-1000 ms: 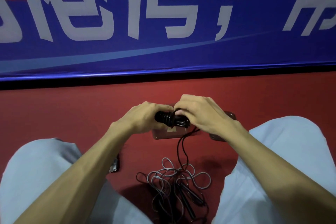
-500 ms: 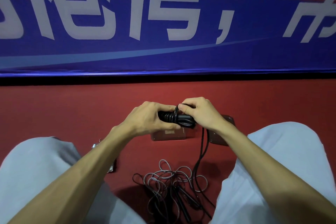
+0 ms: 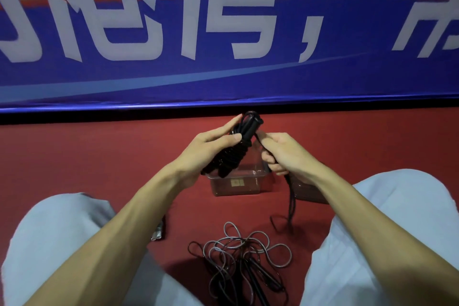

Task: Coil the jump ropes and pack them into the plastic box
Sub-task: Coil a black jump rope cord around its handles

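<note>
Holding the rope: the left hand [image 3: 208, 151] grips the black jump rope [image 3: 236, 151], a wound bundle lying across its palm. The thumb presses over the near side and the fingers [image 3: 229, 125] reach up behind the upper end.
Bundle axis: the long axis is tilted, running from low left by the left wrist to high right. The upper end points away toward the banner [image 3: 223, 77]. The lower end overlaps the near-left rim of the plastic box [image 3: 236, 185] in this view.
Loose cord: a black cord tail [image 3: 291, 196] leaves the upper part of the bundle, passes through the right hand [image 3: 288, 154] and drops to the floor [image 3: 99, 156], where it ends in a small loop.
Right fingers: curled tight round that tail, just beside the bundle and level with its middle.
Box: clear, upright on the red floor, below and between the two hands.
Beside the box: a dark brown flat piece [image 3: 305, 191] lies at its right, partly hidden by the right forearm. It is possibly the lid, but the view is too poor to be sure.
Grey rope: a grey jump rope [image 3: 248, 253] with dark handles lies in a loose tangle on the floor between the knees, well apart from both hands.
Small item: a silvery object [image 3: 157, 233] lies on the floor by the left forearm.
</note>
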A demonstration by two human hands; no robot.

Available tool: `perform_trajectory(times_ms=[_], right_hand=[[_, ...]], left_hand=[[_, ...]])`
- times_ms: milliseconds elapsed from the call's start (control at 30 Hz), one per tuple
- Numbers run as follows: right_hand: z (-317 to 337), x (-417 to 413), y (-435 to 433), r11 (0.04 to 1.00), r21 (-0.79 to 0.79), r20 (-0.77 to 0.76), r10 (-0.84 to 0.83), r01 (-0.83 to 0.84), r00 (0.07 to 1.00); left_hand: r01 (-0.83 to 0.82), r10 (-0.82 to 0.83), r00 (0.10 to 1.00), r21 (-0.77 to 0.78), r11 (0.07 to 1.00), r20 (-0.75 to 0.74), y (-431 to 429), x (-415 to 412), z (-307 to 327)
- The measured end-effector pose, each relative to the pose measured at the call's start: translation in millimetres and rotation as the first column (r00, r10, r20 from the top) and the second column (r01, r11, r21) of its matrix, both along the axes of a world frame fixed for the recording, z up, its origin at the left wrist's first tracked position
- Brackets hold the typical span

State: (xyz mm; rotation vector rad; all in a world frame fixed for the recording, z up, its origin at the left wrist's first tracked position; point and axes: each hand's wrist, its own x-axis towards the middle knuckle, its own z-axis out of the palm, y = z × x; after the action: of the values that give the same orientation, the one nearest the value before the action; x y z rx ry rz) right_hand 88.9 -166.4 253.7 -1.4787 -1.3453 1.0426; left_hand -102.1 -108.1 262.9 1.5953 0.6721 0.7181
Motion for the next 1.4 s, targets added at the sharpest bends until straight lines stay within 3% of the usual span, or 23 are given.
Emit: perform_trajectory(times_ms=[100,233,367,433,533,633,733,833,933,1033,1133,1267,1400], right_hand=[[2,-1,-6,0.995,-0.042,0.088,0.090,-0.086,0.992],[3,3,-9,0.984,-0.110,0.397,0.175,-0.142,0.901],[6,8,-12,0.991,-0.083,0.711,0.132,-0.104,0.691],[7,7,-16,0.987,-0.052,0.799,0.134,-0.154,0.586],[8,-1,-21,0.946,-0.001,0.899,0.144,-0.325,0.415],[8,-9,-23,0.905,0.060,0.976,0.034,-0.421,0.213],[2,-12,-22,0.791,0.208,0.978,-0.163,-0.575,0.129],[-6,-9,-15,0.717,0.370,0.929,-0.284,-0.591,0.238],[-6,-8,-11,0.775,0.484,0.848,-0.298,-0.408,0.439],[-7,-7,-8,0.918,0.382,0.704,-0.212,-0.110,0.678],[-5,-9,-4,0.967,0.234,0.430,-0.192,0.096,0.882],[-3,-3,-3,0.968,0.182,0.261,-0.217,0.173,0.940],[-9,0,-2,0.987,0.099,0.269,-0.149,0.126,0.952]], left_hand=[[-0.020,0.022,0.999,-0.047,0.999,0.029,0,-2,4],[-0.118,0.119,0.993,-0.032,0.992,0.009,5,-6,3],[-0.157,0.157,0.987,0.017,0.988,-0.039,12,-9,-1],[-0.186,0.203,0.970,0.136,0.973,-0.131,18,-10,-6],[-0.219,0.353,0.874,0.377,0.900,-0.335,24,-10,-14],[-0.103,0.406,0.758,0.520,0.848,-0.511,20,-6,-13],[0.046,0.363,0.680,0.531,0.846,-0.637,16,-4,-10],[0.104,0.290,0.682,0.482,0.870,-0.671,19,-7,-11],[0.167,0.200,0.726,0.451,0.877,-0.658,23,-9,-13],[0.212,0.114,0.789,0.441,0.872,-0.604,20,-8,-14],[0.204,0.079,0.823,0.422,0.883,-0.563,14,-8,-14],[0.179,0.126,0.804,0.438,0.881,-0.581,4,-4,-14],[0.161,0.217,0.721,0.463,0.872,-0.658,-4,1,-11]])
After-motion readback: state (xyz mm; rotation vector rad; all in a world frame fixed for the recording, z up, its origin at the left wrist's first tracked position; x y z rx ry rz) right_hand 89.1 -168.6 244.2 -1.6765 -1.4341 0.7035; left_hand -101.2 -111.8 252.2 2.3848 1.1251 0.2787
